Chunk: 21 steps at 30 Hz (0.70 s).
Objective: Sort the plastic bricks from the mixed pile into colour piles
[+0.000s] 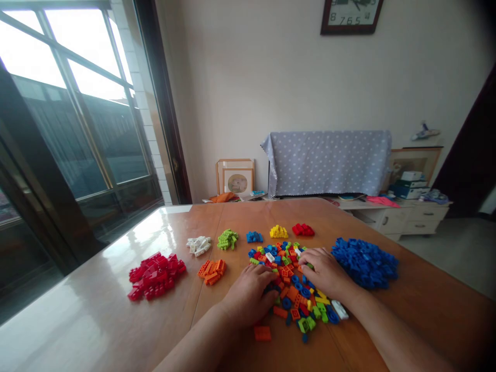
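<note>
A mixed pile of toy building bricks (293, 292) in orange, blue, green, yellow, red and white lies spread on the table before me. My left hand (250, 294) rests on the pile's left side, thumb apart from the bent fingers, its fingertips among the bricks. At the upper right of the same pile is my right hand (325, 269), thumb and fingers apart; a bit of green shows by them. I make out no brick held firmly in either hand. A lone orange brick (262, 333) sits below my left hand, near the front.
Sorted heaps surround the pile: large red (157, 276) and blue (364, 262) ones at the sides, small orange (212, 271), white (199, 246), green (228, 239), blue (254, 237), yellow (278, 231) and red (303, 229) ones between. The wooden table (101, 320) is glossy.
</note>
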Each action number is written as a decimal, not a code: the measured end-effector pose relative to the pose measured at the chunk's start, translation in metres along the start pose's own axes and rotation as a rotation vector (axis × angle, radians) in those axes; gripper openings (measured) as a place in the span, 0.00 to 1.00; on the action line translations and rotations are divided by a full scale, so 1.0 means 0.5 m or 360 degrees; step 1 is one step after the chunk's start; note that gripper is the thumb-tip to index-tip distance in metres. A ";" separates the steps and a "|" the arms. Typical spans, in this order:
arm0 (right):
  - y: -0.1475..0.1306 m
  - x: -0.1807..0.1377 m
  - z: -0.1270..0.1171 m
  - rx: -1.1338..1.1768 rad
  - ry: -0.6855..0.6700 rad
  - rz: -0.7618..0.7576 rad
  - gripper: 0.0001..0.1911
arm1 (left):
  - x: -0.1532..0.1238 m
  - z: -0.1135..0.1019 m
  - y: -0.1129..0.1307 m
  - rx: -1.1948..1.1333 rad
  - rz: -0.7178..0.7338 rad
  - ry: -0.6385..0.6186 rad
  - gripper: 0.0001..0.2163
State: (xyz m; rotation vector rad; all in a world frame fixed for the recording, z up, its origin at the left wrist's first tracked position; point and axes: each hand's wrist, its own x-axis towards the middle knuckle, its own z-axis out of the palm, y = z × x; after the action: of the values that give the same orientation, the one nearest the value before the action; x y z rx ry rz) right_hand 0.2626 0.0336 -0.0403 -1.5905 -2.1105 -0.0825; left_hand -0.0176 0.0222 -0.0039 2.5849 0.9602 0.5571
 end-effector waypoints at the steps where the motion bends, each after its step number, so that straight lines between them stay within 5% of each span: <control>1: 0.003 -0.001 0.001 -0.0016 0.0005 0.0027 0.10 | 0.000 0.003 -0.003 -0.0013 -0.0010 0.0008 0.16; 8: -0.010 -0.004 0.011 -0.0139 -0.0109 0.0085 0.23 | -0.001 0.012 -0.015 -0.0032 0.0018 0.0034 0.14; 16: -0.038 0.001 -0.002 -0.0095 0.0009 0.0006 0.10 | -0.006 0.016 -0.028 -0.0012 0.0012 0.0059 0.13; 21: -0.063 0.006 -0.012 -0.0145 -0.0050 -0.0002 0.11 | -0.009 0.016 -0.033 -0.0046 0.0048 0.0081 0.11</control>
State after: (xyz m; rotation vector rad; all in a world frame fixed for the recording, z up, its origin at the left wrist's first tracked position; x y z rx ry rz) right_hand 0.2353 0.0243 -0.0262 -1.6530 -2.1596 -0.1570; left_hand -0.0261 0.0299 -0.0192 2.5747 0.9236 0.6431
